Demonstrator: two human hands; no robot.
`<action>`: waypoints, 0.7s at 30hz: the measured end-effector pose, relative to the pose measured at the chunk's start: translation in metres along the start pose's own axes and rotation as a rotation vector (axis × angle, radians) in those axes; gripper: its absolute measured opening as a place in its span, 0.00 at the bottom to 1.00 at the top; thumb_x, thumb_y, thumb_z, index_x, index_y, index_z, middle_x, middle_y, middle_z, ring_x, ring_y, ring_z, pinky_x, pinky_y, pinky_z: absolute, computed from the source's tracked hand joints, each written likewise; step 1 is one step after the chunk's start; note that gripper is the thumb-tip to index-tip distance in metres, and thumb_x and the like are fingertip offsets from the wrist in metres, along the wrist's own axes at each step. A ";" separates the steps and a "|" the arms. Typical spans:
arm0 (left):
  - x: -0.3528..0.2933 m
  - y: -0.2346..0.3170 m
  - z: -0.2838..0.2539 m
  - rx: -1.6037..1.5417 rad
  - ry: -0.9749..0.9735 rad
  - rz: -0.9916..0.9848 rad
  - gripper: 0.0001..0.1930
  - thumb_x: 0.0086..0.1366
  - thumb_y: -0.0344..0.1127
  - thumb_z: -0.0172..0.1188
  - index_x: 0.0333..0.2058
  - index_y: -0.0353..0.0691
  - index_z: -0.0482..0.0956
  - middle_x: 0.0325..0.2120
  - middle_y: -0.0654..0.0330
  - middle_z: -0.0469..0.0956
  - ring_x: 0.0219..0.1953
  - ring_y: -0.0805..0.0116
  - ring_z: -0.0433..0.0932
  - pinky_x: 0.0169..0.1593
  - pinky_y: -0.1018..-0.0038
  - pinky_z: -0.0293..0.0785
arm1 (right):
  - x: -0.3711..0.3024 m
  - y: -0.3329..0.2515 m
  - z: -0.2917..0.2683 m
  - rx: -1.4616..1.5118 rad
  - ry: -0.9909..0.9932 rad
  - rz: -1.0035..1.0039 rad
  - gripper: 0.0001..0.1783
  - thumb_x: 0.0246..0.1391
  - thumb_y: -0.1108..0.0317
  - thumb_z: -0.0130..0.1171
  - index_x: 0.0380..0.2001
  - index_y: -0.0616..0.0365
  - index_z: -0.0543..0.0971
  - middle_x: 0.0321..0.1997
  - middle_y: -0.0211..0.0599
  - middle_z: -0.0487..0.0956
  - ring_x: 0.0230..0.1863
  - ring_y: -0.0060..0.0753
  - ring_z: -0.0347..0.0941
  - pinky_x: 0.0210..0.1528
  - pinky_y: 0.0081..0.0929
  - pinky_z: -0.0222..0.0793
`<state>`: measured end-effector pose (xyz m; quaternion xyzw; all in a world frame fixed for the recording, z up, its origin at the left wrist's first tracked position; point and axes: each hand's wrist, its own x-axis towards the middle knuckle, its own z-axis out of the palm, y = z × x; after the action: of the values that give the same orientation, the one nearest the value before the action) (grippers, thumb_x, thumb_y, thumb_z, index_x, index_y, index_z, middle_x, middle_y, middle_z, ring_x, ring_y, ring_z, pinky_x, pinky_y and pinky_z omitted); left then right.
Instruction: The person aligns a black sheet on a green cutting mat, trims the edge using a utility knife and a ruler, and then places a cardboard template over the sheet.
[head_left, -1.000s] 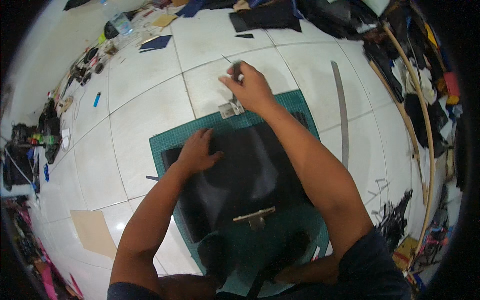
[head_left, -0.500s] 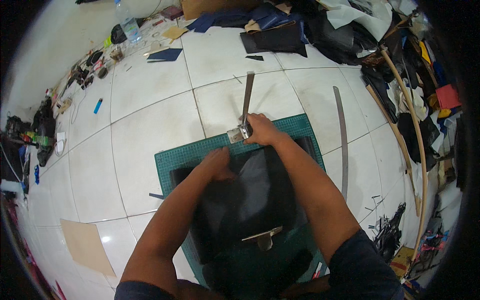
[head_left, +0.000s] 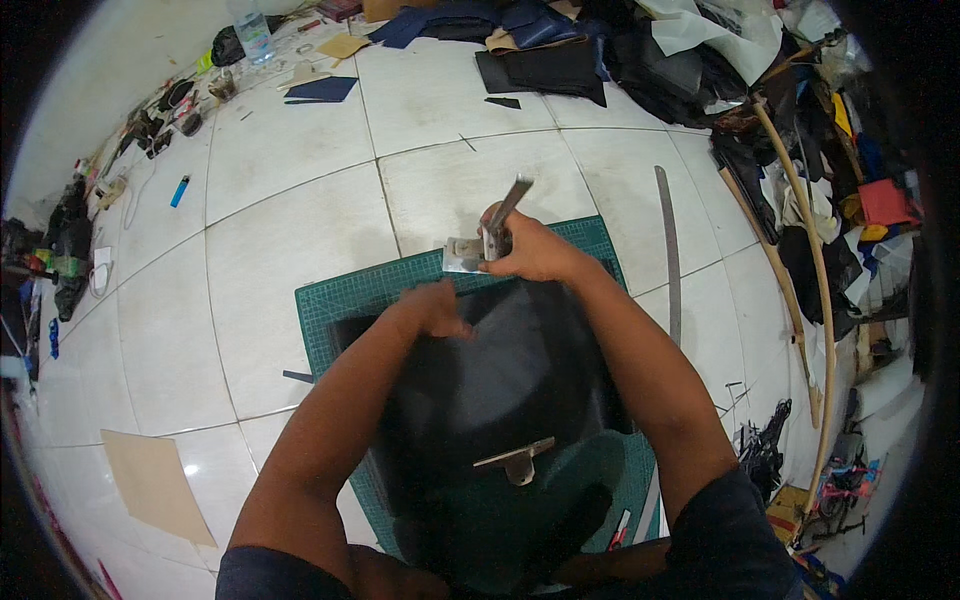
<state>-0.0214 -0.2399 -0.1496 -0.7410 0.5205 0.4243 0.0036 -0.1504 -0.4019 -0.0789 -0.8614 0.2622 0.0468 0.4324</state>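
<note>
At twelve o'clock, the right hand (head_left: 535, 248) has fingers clamped on one clip (head_left: 462, 256), one strip (head_left: 516, 192) rising there. At eleven, the left hand (head_left: 430, 308), thumb apart, is over one black sheet (head_left: 490, 355), central on one mat (head_left: 335, 290). A second clip (head_left: 520, 467) sits at six.

The right hand (head_left: 520, 250), out past the far edge of the cutting mat (head_left: 345, 287) a second ago, has drawn back to grip beside the metal clip (head_left: 463, 254). The flat metal strip (head_left: 514, 198), pointing away half a second ago, now looks tipped upward. The left hand (head_left: 435, 308), earlier spread on the black sheet's (head_left: 500, 355) left part, has moved rightward, nearer the other.
</note>
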 end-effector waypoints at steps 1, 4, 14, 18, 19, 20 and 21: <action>0.001 0.001 0.000 -0.004 0.004 -0.019 0.39 0.49 0.49 0.72 0.55 0.32 0.71 0.52 0.40 0.75 0.55 0.42 0.74 0.58 0.56 0.71 | -0.007 -0.002 -0.001 0.003 -0.022 -0.010 0.37 0.40 0.64 0.72 0.54 0.56 0.69 0.46 0.45 0.78 0.47 0.38 0.75 0.52 0.33 0.71; 0.014 0.004 -0.006 -0.011 -0.198 0.057 0.35 0.53 0.48 0.68 0.56 0.35 0.72 0.52 0.44 0.76 0.54 0.45 0.75 0.58 0.57 0.70 | -0.025 -0.006 -0.003 -0.077 -0.088 0.025 0.36 0.39 0.66 0.70 0.54 0.56 0.68 0.48 0.45 0.77 0.48 0.39 0.75 0.52 0.34 0.70; 0.004 -0.024 0.001 -0.153 -0.044 0.216 0.30 0.54 0.46 0.69 0.54 0.38 0.75 0.48 0.45 0.79 0.52 0.47 0.77 0.57 0.58 0.72 | -0.060 -0.030 0.003 -0.205 -0.296 0.044 0.40 0.36 0.62 0.69 0.56 0.56 0.66 0.52 0.47 0.76 0.50 0.44 0.74 0.55 0.35 0.69; 0.010 -0.029 0.005 -0.124 0.008 0.198 0.31 0.51 0.48 0.71 0.51 0.38 0.78 0.45 0.45 0.81 0.50 0.47 0.79 0.56 0.58 0.73 | -0.056 -0.015 0.006 -0.209 -0.304 0.053 0.40 0.36 0.62 0.69 0.56 0.56 0.68 0.53 0.47 0.76 0.51 0.45 0.75 0.56 0.37 0.69; 0.011 -0.029 0.008 -0.118 0.034 0.206 0.31 0.50 0.49 0.72 0.51 0.38 0.79 0.44 0.46 0.81 0.50 0.47 0.79 0.56 0.58 0.73 | -0.051 -0.010 0.008 -0.226 -0.317 0.073 0.39 0.37 0.62 0.68 0.56 0.56 0.68 0.53 0.48 0.76 0.52 0.46 0.75 0.57 0.37 0.69; 0.013 -0.029 0.010 -0.014 0.045 0.182 0.33 0.49 0.49 0.73 0.52 0.38 0.77 0.46 0.45 0.80 0.51 0.47 0.78 0.57 0.57 0.72 | -0.048 -0.005 0.010 -0.243 -0.328 0.092 0.39 0.37 0.62 0.68 0.57 0.57 0.69 0.53 0.48 0.76 0.53 0.46 0.75 0.57 0.37 0.69; 0.016 -0.029 0.010 0.090 0.055 0.158 0.35 0.49 0.49 0.73 0.54 0.39 0.76 0.48 0.44 0.79 0.53 0.47 0.76 0.58 0.57 0.71 | -0.048 0.000 0.012 -0.162 -0.300 0.047 0.39 0.38 0.62 0.68 0.56 0.57 0.69 0.54 0.49 0.75 0.54 0.47 0.74 0.58 0.37 0.69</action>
<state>-0.0038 -0.2341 -0.1785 -0.7080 0.5959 0.3789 -0.0108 -0.1899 -0.3730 -0.0714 -0.8705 0.2103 0.2060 0.3945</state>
